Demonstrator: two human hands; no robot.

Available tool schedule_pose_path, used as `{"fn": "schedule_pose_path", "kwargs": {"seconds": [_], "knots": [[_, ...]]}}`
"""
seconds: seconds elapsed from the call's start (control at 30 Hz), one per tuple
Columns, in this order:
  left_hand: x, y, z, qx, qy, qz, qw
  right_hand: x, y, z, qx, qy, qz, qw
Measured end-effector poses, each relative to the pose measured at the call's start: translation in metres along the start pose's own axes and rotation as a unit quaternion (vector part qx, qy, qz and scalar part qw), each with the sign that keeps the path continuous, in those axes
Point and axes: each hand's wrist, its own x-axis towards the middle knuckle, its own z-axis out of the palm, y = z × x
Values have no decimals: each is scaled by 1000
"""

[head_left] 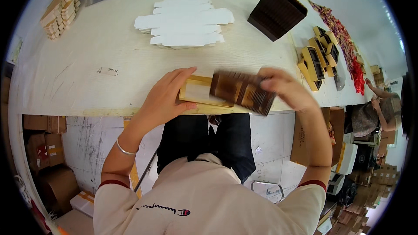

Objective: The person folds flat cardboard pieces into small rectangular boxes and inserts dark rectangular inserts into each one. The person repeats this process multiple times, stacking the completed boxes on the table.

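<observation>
At the table's near edge my left hand (163,98) grips the left end of a shallow, open gold box (196,99), thumb in front and fingers behind. Its visible inside is whitish. A brown ribbed plastic tray (244,92), smeared by motion, is pinched at its right end by my right hand (287,88). This tray slants over the box's right part and hides it; whether the two touch I cannot tell. Farther off to the right stands a stack of similar dark brown trays (278,12).
Flat white carton blanks (185,21) are piled beyond my hands. Gold boxes with dark inserts (311,67) cluster at the right, beside red packets (339,30). Pale folded pieces (61,11) are stacked far left. A cardboard box (300,141) is below the table; another person (376,115) is at far right.
</observation>
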Motion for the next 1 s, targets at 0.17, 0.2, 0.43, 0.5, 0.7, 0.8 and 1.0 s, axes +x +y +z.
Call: {"fn": "schedule_pose_path", "kwargs": {"seconds": [0.17, 0.2, 0.43, 0.5, 0.7, 0.8, 1.0], "knots": [[8, -2, -3, 19, -57, 21, 998, 22, 17, 19, 107, -96, 96, 985], [10, -1, -3, 21, -67, 26, 997, 24, 15, 24, 117, -91, 102, 984], [29, 5, -11, -19, -129, -48, 990, 16, 11, 67, -254, 66, -163, 951], [32, -4, -16, 2, -139, -16, 990, 6, 5, 67, -429, 100, -305, 844], [46, -21, -18, 53, -161, 84, 982, 6, 32, 42, -326, -24, -334, 884], [40, -7, -12, 78, -144, 113, 980, 16, 46, 54, -391, 53, -427, 813], [31, 9, 8, 171, -71, 116, 976, 16, 38, 66, -341, 57, -409, 844]]}}
